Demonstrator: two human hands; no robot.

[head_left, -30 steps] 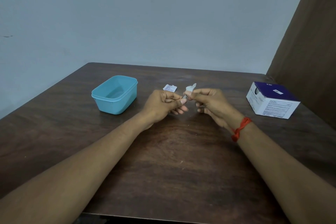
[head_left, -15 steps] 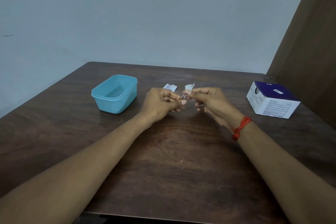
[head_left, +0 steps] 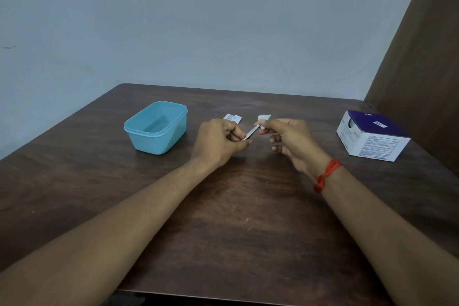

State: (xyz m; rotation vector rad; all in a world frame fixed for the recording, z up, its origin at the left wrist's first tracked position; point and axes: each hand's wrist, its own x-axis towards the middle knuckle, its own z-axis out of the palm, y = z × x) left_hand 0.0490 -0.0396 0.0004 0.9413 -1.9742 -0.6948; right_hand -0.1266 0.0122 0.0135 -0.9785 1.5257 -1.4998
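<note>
Two hands meet at centre frame above the dark, wood-grained desk (head_left: 223, 226). The left hand (head_left: 218, 143), fingers curled, pinches the lower end of a thin, flat metal tool (head_left: 253, 131) that slants up to the right. The right hand (head_left: 291, 136) pinches a crumpled white wipe (head_left: 263, 117) at the tool's upper tip, its lower fingers loosely spread. A smooth, rounded blue plastic tub (head_left: 156, 131) sits at centre left, and a purple-and-white cardboard box (head_left: 372, 136) at the right.
</note>
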